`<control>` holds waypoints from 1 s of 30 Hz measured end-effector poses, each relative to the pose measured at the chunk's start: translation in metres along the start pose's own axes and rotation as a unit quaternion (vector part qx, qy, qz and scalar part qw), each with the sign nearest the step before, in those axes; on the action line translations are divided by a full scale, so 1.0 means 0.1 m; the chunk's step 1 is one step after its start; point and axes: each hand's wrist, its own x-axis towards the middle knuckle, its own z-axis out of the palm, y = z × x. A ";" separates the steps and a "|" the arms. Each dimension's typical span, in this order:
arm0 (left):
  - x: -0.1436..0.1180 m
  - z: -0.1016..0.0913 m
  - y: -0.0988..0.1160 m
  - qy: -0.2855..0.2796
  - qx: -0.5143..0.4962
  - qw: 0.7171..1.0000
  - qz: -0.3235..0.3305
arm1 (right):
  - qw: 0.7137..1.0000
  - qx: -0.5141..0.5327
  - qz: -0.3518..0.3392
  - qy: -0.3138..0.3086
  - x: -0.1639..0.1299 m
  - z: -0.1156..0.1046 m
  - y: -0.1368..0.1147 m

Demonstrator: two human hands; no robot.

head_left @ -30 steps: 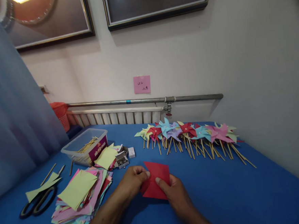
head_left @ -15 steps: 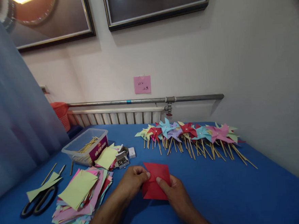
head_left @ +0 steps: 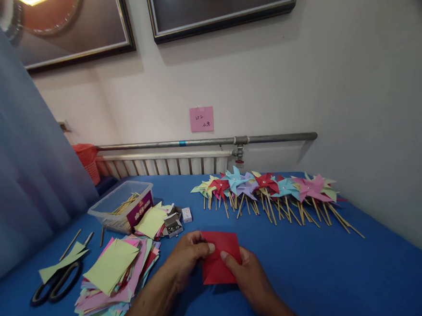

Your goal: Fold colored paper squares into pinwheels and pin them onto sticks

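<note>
The left hand [head_left: 189, 256] pinched the left side of a red paper sheet [head_left: 220, 263] between thumb and fingers, and the right hand [head_left: 251, 274] gripped its right side, thumb on top. The sheet was over the near middle of the blue tabletop [head_left: 320, 275]. Left of the hands lay a coloured paper stack [head_left: 112, 266], then scissors [head_left: 61, 275]; farther off, a plastic box [head_left: 141, 210] held sticks [head_left: 126, 203]; pinwheels [head_left: 266, 183] lay far right
</note>
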 end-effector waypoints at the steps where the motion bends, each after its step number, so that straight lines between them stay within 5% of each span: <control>1: 0.00 0.00 -0.01 -0.010 -0.018 1.000 -0.002 | 1.000 -0.005 0.001 -0.001 -0.01 0.01 -0.02; 13: 0.12 -0.10 -0.22 -0.005 -0.049 0.999 0.019 | 0.997 -0.056 -0.010 -0.049 -0.06 -0.01 -0.06; 23: 0.12 -0.03 -0.13 0.059 -0.140 0.986 0.062 | 0.973 0.207 -0.032 -0.100 -0.19 0.10 -0.25; 30: 0.06 0.09 -0.10 0.079 -0.167 0.980 0.080 | 0.988 0.093 -0.108 -0.064 -0.06 0.14 -0.02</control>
